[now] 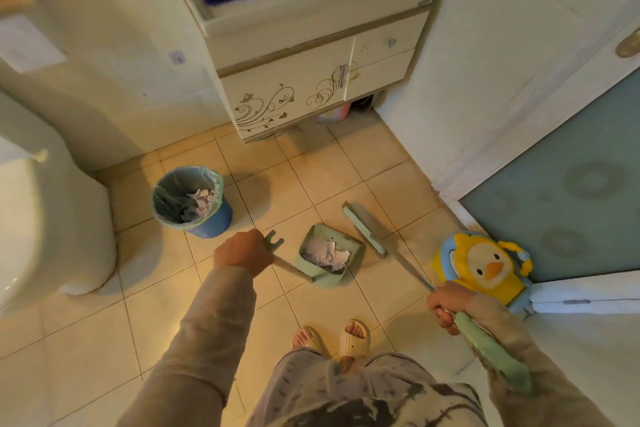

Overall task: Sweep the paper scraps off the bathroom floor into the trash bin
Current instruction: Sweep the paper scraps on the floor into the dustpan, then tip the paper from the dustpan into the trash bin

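Observation:
A green dustpan [311, 270] sits on the tiled floor in front of my feet, holding a heap of white paper scraps [327, 253]. My left hand [242, 253] is closed around the top of the dustpan's long handle. My right hand [446, 305] grips the handle of a green floor sweeper, whose flat head [363, 230] rests on the tiles just right of the dustpan. The blue trash bin [211, 222] with a green liner stands to the left of the dustpan, with scraps lying inside it.
A white vanity cabinet [294, 94] with a sink stands ahead. The toilet [52, 211] fills the left side. A yellow duck toy [485, 267] leans by the frosted door [571, 184] on the right. My slippered feet [332, 340] are below the dustpan.

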Motion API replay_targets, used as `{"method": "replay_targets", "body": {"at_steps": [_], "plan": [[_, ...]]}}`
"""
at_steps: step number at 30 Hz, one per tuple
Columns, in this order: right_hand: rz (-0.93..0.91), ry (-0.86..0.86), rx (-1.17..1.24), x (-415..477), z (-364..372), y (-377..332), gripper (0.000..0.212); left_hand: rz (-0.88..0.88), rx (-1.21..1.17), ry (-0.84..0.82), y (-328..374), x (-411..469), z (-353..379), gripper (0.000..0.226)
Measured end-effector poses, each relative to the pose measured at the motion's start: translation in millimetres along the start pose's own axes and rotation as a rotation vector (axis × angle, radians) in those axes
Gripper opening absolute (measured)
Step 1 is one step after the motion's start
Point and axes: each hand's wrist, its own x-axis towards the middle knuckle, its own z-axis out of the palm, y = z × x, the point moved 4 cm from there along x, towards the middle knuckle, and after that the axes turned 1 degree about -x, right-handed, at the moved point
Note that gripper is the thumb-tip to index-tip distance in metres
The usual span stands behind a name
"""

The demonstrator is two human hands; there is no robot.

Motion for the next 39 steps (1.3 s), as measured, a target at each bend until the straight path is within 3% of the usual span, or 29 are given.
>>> {"method": "replay_targets", "body": {"at_steps": [6,11,19,26,29,32,36,39], "plan": [[-0.054,0.039,-0.158,-3.5,7.9,-42.8,0.034,-0.217,-0.277,-0.029,-78.9,-46.8,29.9,0.033],[-0.116,0.026,-0.302,2.8,4.6,-85.1,0.029,-0.32,-0.376,0.039,-93.3,-72.1,36.9,0.033],[-0.225,-0.025,-0.615,26.7,-5.8,-177.9,0.026,-0.547,-0.488,0.134,-81.4,-89.6,38.5,0.032],[-0.341,-0.073,-0.827,54.8,-27.1,-246.3,0.019,-0.789,-0.587,0.099,-6.9,-102.4,62.6,0.03],[-0.373,-0.098,-0.888,67.9,-30.9,-263.1,0.013,-0.908,-0.997,0.006,27.1,-108.8,83.4,0.034],[-0.358,-0.136,-0.892,83.2,-35.5,-269.7,0.009,-0.919,-1.341,-0.049,57.0,-113.2,92.8,0.056],[-0.277,-0.222,-0.765,104.0,-41.8,-267.1,0.02,-1.017,-1.048,0.246,70.3,-118.2,86.3,0.049],[-0.26,-0.246,-0.725,110.3,-39.4,-263.5,0.02,-1.135,-1.038,0.394,75.1,-134.3,86.3,0.045]]}}
